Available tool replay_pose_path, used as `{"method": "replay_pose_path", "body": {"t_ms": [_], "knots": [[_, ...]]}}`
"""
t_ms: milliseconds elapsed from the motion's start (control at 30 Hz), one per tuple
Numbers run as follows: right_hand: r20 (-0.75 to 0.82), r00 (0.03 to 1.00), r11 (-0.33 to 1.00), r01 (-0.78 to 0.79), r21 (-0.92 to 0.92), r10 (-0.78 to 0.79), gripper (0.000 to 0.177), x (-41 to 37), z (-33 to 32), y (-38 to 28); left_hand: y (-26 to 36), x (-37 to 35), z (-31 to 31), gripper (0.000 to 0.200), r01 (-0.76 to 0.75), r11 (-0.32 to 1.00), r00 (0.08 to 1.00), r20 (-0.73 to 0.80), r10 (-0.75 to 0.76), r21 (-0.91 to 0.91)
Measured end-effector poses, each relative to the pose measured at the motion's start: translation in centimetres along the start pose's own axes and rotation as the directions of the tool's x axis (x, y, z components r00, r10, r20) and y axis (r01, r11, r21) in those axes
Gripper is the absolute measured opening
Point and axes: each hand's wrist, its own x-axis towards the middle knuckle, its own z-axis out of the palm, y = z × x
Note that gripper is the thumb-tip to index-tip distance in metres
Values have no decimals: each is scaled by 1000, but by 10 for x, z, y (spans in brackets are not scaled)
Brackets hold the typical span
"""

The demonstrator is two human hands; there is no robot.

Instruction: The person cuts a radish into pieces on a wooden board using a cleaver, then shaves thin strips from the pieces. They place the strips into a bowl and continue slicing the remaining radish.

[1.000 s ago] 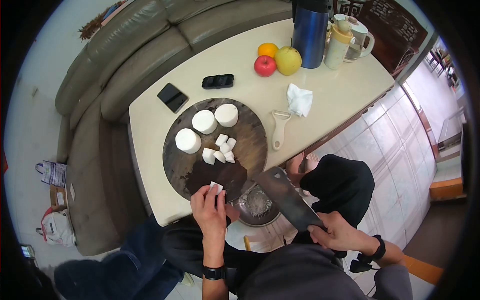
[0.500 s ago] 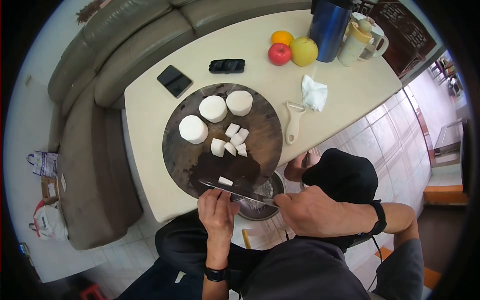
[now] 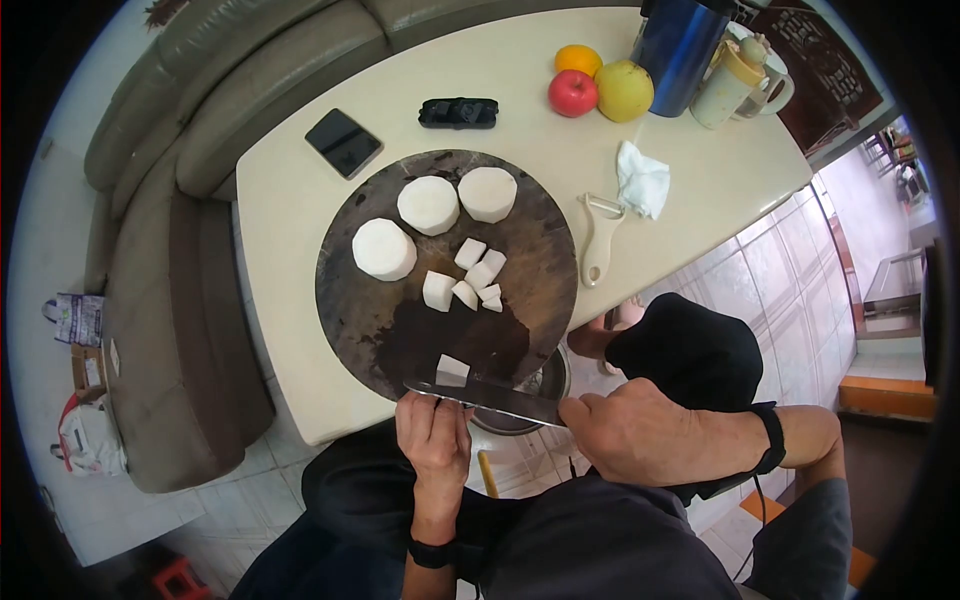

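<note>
My right hand [image 3: 630,430] grips a kitchen knife [image 3: 500,400] by its handle, the blade pointing left across the near edge of a round dark chopping board [image 3: 540,240]. Close behind the blade, my left hand [image 3: 432,432] has its fingers curled and pressed together; whatever they hold is hidden. A piece of what looks like peeled white radish [image 3: 453,370] stands just beyond the blade. Several smaller cut chunks [image 3: 482,272] lie mid-board. Three thick white rounds stand further back: a left one [image 3: 384,250], a middle one [image 3: 428,205] and a right one [image 3: 487,194].
A white peeler [image 3: 600,245] and crumpled tissue [image 3: 643,180] lie right of the board. Behind are a phone [image 3: 344,142], a black case [image 3: 458,113], an apple [image 3: 573,93], other fruit and a blue flask [image 3: 680,55]. A metal bowl [image 3: 556,385] sits below the table edge.
The knife blade has tilted, showing more of its flat side. The white piece beyond it shows a larger face. My view has shifted slightly; both hands stay near the same place.
</note>
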Motion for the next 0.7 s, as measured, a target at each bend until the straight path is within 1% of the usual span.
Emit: {"method": "replay_pose_path", "body": {"t_ms": [67, 200, 300, 367, 433, 533, 600, 633, 667, 700], "knots": [[56, 998, 1000, 5, 2, -5, 27, 2, -4, -1, 1, 0, 0, 26, 6, 1000, 1000, -2, -6, -12], [74, 997, 1000, 8, 0, -7, 23, 10, -7, 1, -1, 0, 2, 23, 13, 1000, 1000, -15, -13, -24], [78, 996, 999, 40, 37, -43, 18, 28, -1, 1, 0, 2, 2, 22, 14, 1000, 1000, -26, -15, -28], [-101, 985, 989, 141, 35, -137, 15, 43, 13, 3, 1, 2, 2, 24, 23, 999, 1000, -19, -23, -37], [-86, 988, 991, 130, 20, -128, 16, 57, 18, -1, 2, 2, 2, 27, 27, 999, 1000, -15, -28, -38], [-86, 990, 993, 111, 26, -109, 17, 64, 23, 6, -2, 5, 1, 22, 26, 1000, 1000, -9, -26, -7], [-91, 991, 994, 104, 44, -100, 17, 63, 22, 11, -11, 9, 1, 22, 107, 990, 993, -66, -102, 88], [-142, 987, 992, 91, 89, -78, 17, 62, 19, 10, -16, 14, -1, 22, 154, 983, 987, -68, -148, 104], [-189, 980, 987, 80, 140, -53, 18, 60, 16, 10, -18, 18, -2, 22, 157, 981, 986, -67, -150, 114], [-191, 980, 985, 87, 147, -58, 18, 59, 11, 10, -20, 24, -2, 22, 182, 977, 982, -76, -174, 110]]}}
